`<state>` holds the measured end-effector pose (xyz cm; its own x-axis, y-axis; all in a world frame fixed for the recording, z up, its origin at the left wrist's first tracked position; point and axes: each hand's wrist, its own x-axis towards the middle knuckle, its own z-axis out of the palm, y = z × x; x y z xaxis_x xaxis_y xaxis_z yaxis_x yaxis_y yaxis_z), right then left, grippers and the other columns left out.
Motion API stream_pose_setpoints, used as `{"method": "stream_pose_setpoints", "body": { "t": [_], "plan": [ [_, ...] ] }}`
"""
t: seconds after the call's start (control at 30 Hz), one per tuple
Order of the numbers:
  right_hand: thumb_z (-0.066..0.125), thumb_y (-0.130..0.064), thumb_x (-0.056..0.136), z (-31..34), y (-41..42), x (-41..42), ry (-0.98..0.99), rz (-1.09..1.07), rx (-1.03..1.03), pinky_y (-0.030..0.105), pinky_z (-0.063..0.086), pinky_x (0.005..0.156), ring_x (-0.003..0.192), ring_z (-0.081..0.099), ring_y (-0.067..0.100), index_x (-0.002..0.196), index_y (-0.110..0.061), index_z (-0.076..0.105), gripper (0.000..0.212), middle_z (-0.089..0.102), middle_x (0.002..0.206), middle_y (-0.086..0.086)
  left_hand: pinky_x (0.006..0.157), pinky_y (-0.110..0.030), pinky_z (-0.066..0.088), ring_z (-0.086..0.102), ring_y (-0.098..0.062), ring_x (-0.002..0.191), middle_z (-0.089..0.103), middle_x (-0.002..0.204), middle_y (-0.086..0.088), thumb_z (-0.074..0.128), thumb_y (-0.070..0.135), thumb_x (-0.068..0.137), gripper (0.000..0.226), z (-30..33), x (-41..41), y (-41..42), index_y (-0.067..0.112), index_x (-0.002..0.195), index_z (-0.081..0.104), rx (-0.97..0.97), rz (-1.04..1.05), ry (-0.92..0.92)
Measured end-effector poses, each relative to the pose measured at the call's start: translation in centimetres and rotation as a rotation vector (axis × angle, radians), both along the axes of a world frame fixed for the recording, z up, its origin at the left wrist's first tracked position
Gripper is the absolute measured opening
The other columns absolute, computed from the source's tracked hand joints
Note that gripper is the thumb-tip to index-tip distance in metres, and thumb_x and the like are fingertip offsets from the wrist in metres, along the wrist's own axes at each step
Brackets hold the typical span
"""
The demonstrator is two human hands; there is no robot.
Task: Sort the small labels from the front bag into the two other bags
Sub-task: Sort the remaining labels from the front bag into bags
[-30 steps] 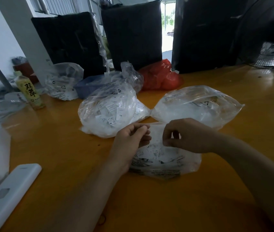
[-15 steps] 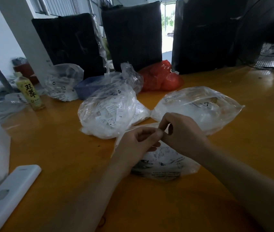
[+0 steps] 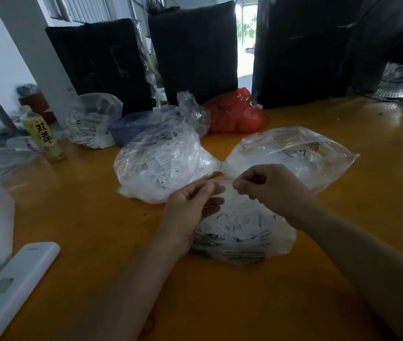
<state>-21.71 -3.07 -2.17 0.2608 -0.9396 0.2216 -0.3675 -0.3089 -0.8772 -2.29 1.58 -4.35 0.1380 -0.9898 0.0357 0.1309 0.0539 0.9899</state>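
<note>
Meanwhile, both hands work above the front bag (image 3: 242, 232) on the bench (image 3: 77, 217): left hand (image 3: 190, 205) and right hand (image 3: 269, 185), slightly apart, each seem to pinch something tiny. Featherlight, limp labels likely need fingertip grips; thin plastic crumples.

Head view, forward-down, close over table (image 3: 343, 134)

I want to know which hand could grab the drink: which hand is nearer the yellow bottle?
Left. The left hand sits over the front bag, on the side toward the yellow bottle; the right hand lies farther right.
</note>
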Motion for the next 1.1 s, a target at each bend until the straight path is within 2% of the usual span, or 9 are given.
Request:
{"method": "stream_pose_setpoints", "body": {
  "t": [0.13, 0.23, 0.3, 0.4, 0.5, 0.67, 0.87, 1.03, 1.1],
  "plan": [
    [0.072, -0.044, 0.091, 0.1, 0.3, 0.2, 0.003, -0.008, -0.036, 0.020, 0.045, 0.050, 0.060, 0.060, 0.023, 0.077, -0.032, 0.073, 0.019, 0.071, 0.072, -0.005, 0.077, -0.025, 0.060, 0.078, -0.020, 0.095, 0.081, 0.106, -0.007, 0.069, 0.021, 0.099, 0.017, -0.1, 0.0, 0.0, 0.011, 0.110, 0.076, 0.011, 0.016, 0.020],
    [0.073, -0.032, 0.093, 0.3, 0.5, 0.3, -0.058, 0.004, -0.012, 0.016, 0.048, 0.056, 0.065, 0.066, 0.006, 0.089, -0.027, 0.073, 0.006, 0.075, 0.080, -0.009, 0.078, -0.025, 0.061, 0.078, -0.020, 0.100, 0.080, 0.111, -0.005, 0.081, 0.041, 0.083, 0.049, 0.4, 0.1, 0.0, 0.011, 0.121, 0.070, 0.022, -0.028, 0.092],
    [0.074, -0.024, 0.092, 0.5, 0.7, 0.4, -0.163, 0.021, 0.033, 0.022, 0.052, 0.062, 0.069, 0.067, 0.007, 0.093, -0.020, 0.071, 0.005, 0.077, 0.083, -0.005, 0.081, -0.027, 0.061, 0.076, -0.019, 0.106, 0.079, 0.115, -0.003, 0.089, 0.050, 0.074, 0.069, 0.5, 0.2, -0.1, 0.013, 0.127, 0.065, 0.035, -0.071, 0.076],
    [0.076, -0.023, 0.090, 0.6, 1.1, 0.7, -0.217, 0.089, 0.083, 0.026, 0.052, 0.064, 0.070, 0.068, 0.010, 0.094, -0.014, 0.069, 0.012, 0.077, 0.083, 0.001, 0.087, -0.030, 0.059, 0.075, -0.019, 0.108, 0.079, 0.112, -0.004, 0.088, 0.044, 0.077, 0.043, 0.2, 0.0, 0.1, 0.019, 0.110, 0.076, -0.022, -0.108, 0.003],
    [0.075, -0.038, 0.090, 0.2, 1.2, 1.1, -0.060, 0.150, 0.063, 0.021, 0.052, 0.062, 0.071, 0.069, 0.008, 0.093, -0.022, 0.069, 0.017, 0.076, 0.085, -0.006, 0.083, -0.029, 0.060, 0.076, -0.021, 0.103, 0.080, 0.108, -0.010, 0.080, 0.028, 0.081, 0.006, 0.4, 0.0, 0.0, 0.023, 0.083, 0.081, -0.063, -0.025, 0.140],
    [0.069, -0.040, 0.094, -0.4, 0.6, 0.8, 0.353, 0.078, -0.260, 0.019, 0.046, 0.071, 0.080, 0.060, -0.002, 0.096, -0.037, 0.067, 0.004, 0.066, 0.090, -0.020, 0.073, -0.033, 0.063, 0.078, -0.023, 0.091, 0.079, 0.104, -0.015, 0.064, 0.004, 0.098, 0.019, 0.8, 0.9, -0.2, 0.016, 0.084, 0.065, -0.027, -0.015, 0.347],
    [0.054, -0.058, 0.096, -1.8, 0.9, 1.8, 0.884, 0.365, -0.422, 0.032, 0.032, 0.094, 0.108, 0.025, 0.007, 0.137, -0.058, 0.048, 0.042, 0.036, 0.124, -0.009, 0.060, -0.025, 0.054, 0.070, -0.011, 0.076, 0.070, 0.078, 0.002, 0.066, 0.019, 0.100, 0.028, 1.1, 0.4, 0.0, 0.027, 0.076, 0.075, -0.016, 0.040, 0.191],
    [0.059, -0.059, 0.093, -1.3, 0.7, 1.3, 0.857, 0.329, -0.433, 0.034, 0.036, 0.095, 0.112, 0.036, 0.011, 0.123, -0.048, 0.063, 0.032, 0.043, 0.121, -0.010, 0.051, -0.019, 0.052, 0.078, -0.014, 0.086, 0.080, 0.096, -0.002, 0.069, 0.016, 0.099, 0.025, 1.0, 0.5, 0.0, 0.025, 0.077, 0.078, -0.004, 0.064, 0.202],
    [0.059, -0.053, 0.095, -1.0, 0.6, 1.1, 0.781, 0.300, -0.446, 0.032, 0.042, 0.087, 0.100, 0.047, 0.008, 0.115, -0.041, 0.068, 0.025, 0.052, 0.107, -0.012, 0.056, -0.018, 0.057, 0.080, -0.021, 0.090, 0.080, 0.102, -0.012, 0.070, 0.006, 0.096, 0.016, 0.9, 0.6, 0.0, 0.015, 0.086, 0.077, -0.002, 0.044, 0.304]
  ]
}}
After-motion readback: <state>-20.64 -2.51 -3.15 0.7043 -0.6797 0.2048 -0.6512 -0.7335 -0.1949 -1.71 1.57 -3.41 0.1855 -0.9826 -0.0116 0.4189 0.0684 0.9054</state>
